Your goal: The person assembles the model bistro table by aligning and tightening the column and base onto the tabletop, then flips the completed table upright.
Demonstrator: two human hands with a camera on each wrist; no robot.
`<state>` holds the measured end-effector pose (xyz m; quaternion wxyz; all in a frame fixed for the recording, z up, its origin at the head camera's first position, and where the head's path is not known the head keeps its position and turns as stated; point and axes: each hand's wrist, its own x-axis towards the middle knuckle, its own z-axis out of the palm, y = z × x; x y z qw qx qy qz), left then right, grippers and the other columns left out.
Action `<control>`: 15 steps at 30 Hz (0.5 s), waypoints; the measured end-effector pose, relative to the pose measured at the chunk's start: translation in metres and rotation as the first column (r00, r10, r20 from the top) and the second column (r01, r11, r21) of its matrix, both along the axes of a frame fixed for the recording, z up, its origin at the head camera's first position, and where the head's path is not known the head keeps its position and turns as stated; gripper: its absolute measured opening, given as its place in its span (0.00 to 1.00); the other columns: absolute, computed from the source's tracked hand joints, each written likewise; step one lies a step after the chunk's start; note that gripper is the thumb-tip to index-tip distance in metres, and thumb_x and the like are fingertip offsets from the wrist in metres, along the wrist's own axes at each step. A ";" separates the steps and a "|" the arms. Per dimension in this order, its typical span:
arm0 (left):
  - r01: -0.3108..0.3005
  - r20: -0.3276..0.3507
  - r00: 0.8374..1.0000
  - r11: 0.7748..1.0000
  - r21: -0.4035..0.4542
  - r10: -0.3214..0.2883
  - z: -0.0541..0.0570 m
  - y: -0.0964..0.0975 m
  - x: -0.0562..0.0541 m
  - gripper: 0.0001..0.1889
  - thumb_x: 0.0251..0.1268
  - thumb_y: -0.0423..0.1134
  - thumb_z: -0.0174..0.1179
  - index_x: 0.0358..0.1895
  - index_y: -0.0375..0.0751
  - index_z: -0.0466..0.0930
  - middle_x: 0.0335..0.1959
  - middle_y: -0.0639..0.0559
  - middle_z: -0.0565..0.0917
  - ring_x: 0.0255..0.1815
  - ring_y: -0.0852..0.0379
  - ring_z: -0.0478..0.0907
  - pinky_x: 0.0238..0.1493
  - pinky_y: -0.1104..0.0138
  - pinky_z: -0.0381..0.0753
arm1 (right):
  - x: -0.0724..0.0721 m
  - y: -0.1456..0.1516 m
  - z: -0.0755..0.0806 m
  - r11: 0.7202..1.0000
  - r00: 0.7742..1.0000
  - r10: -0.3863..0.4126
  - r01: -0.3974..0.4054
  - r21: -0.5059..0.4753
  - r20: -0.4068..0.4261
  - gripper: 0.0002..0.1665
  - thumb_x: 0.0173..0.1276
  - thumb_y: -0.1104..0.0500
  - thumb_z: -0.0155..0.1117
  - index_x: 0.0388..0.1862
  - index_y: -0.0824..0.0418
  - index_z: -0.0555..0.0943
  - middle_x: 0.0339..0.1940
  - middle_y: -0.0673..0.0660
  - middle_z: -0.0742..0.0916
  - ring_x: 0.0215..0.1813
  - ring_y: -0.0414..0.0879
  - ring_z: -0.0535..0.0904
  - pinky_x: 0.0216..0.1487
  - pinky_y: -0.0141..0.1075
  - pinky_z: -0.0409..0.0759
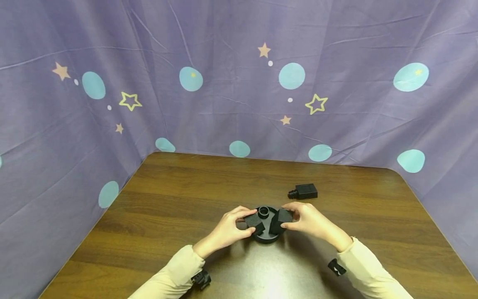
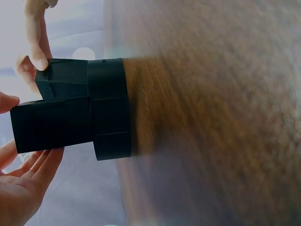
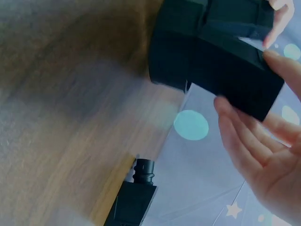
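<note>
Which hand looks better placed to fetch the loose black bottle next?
Likely the right hand: the bottle lies just beyond it, while the left hand is across the base. The right hand holds a piece, though, so it would first need to let go.

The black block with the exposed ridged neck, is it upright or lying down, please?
Lying down: the block rests lengthwise on the table, its neck pointing sideways.

One left hand [image 1: 232, 226] and one right hand [image 1: 308, 219] make two, with two cream sleeves [image 1: 179, 265] and two black wrist devices [image 1: 201, 279]. Between the hands: one round black base [image 1: 266, 239], two black blocks [image 1: 285, 216], one ring-mouthed neck [image 1: 263, 216]. Farther right, one black bottle-shaped piece [image 1: 307, 191]. One wooden table [image 1: 186, 178].
</note>
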<state>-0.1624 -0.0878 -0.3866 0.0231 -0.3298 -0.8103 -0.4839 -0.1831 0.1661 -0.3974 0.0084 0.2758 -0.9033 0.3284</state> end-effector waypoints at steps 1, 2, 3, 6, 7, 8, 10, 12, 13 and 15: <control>0.001 0.000 1.000 1.000 0.000 -0.001 0.000 0.000 0.000 0.21 0.45 0.25 0.62 0.47 0.25 0.75 0.40 0.37 0.77 0.42 0.44 0.76 0.41 0.61 0.79 | 0.001 -0.001 0.000 1.000 1.000 -0.012 0.012 0.011 -0.017 0.26 0.48 0.53 0.69 0.44 0.66 0.78 0.24 0.46 0.79 0.23 0.32 0.71 0.24 0.26 0.72; 0.002 0.003 1.000 1.000 0.000 -0.002 0.000 0.000 0.000 0.21 0.45 0.25 0.62 0.47 0.25 0.75 0.41 0.37 0.77 0.43 0.44 0.76 0.41 0.61 0.78 | 0.003 -0.002 0.000 0.999 0.999 -0.026 0.027 0.024 -0.029 0.26 0.48 0.53 0.69 0.43 0.66 0.77 0.21 0.44 0.77 0.22 0.32 0.69 0.23 0.26 0.70; 0.001 0.004 1.000 1.000 0.000 -0.001 0.000 0.000 0.000 0.21 0.45 0.25 0.62 0.48 0.26 0.75 0.41 0.37 0.77 0.43 0.45 0.76 0.42 0.61 0.78 | 0.004 -0.003 0.000 0.998 0.998 -0.043 0.044 0.038 -0.044 0.24 0.48 0.52 0.69 0.41 0.65 0.78 0.19 0.43 0.76 0.20 0.31 0.68 0.22 0.26 0.69; -0.001 -0.001 1.000 1.000 -0.003 0.001 0.001 0.000 0.000 0.21 0.45 0.25 0.62 0.47 0.25 0.75 0.41 0.37 0.77 0.43 0.44 0.76 0.42 0.62 0.78 | 0.008 -0.005 -0.001 0.993 0.994 -0.090 0.094 0.067 -0.058 0.20 0.49 0.50 0.68 0.34 0.62 0.77 0.14 0.42 0.73 0.17 0.31 0.65 0.19 0.26 0.66; -0.001 -0.004 1.000 1.000 -0.005 0.001 0.002 0.000 0.000 0.21 0.45 0.25 0.62 0.47 0.25 0.75 0.40 0.37 0.77 0.42 0.44 0.76 0.42 0.63 0.78 | 0.009 -0.006 -0.001 0.991 0.992 -0.107 0.112 0.077 -0.064 0.19 0.49 0.50 0.68 0.32 0.61 0.76 0.13 0.42 0.72 0.17 0.31 0.64 0.18 0.25 0.65; -0.002 -0.004 1.000 1.000 -0.006 0.002 0.003 0.000 0.000 0.21 0.45 0.25 0.62 0.47 0.24 0.75 0.41 0.37 0.77 0.42 0.44 0.76 0.42 0.63 0.78 | 0.010 -0.007 -0.001 0.988 0.990 -0.124 0.129 0.081 -0.064 0.18 0.48 0.49 0.68 0.30 0.60 0.75 0.12 0.41 0.71 0.16 0.31 0.64 0.17 0.25 0.64; -0.002 -0.009 1.000 1.000 -0.008 0.002 0.003 0.000 0.000 0.21 0.44 0.24 0.62 0.47 0.24 0.74 0.40 0.37 0.77 0.42 0.44 0.76 0.42 0.64 0.78 | 0.011 -0.009 -0.002 0.983 0.985 -0.152 0.159 0.091 -0.079 0.18 0.47 0.48 0.68 0.27 0.58 0.73 0.12 0.41 0.71 0.15 0.31 0.63 0.17 0.26 0.64; -0.005 -0.001 1.000 1.000 -0.010 0.005 -0.003 0.000 -0.003 0.21 0.45 0.24 0.62 0.47 0.25 0.74 0.40 0.37 0.77 0.42 0.44 0.76 0.42 0.63 0.78 | 0.012 -0.010 -0.002 0.977 0.980 -0.179 0.188 0.104 -0.088 0.19 0.46 0.47 0.69 0.25 0.57 0.72 0.11 0.41 0.71 0.15 0.31 0.64 0.17 0.26 0.64; -0.007 -0.001 1.000 1.000 -0.012 0.007 -0.008 0.000 -0.005 0.21 0.45 0.25 0.62 0.48 0.25 0.74 0.41 0.38 0.77 0.42 0.45 0.76 0.42 0.64 0.78 | 0.012 -0.011 -0.002 0.974 0.977 -0.191 0.200 0.108 -0.092 0.19 0.46 0.47 0.69 0.25 0.57 0.72 0.11 0.41 0.71 0.15 0.32 0.64 0.17 0.26 0.64; -0.015 0.001 1.000 1.000 -0.018 0.015 -0.018 0.000 -0.010 0.22 0.45 0.26 0.62 0.48 0.26 0.74 0.41 0.40 0.77 0.43 0.46 0.76 0.43 0.64 0.78 | 0.013 -0.013 -0.002 0.967 0.972 -0.215 0.226 0.117 -0.096 0.19 0.45 0.47 0.69 0.24 0.57 0.72 0.12 0.42 0.72 0.16 0.32 0.65 0.17 0.26 0.64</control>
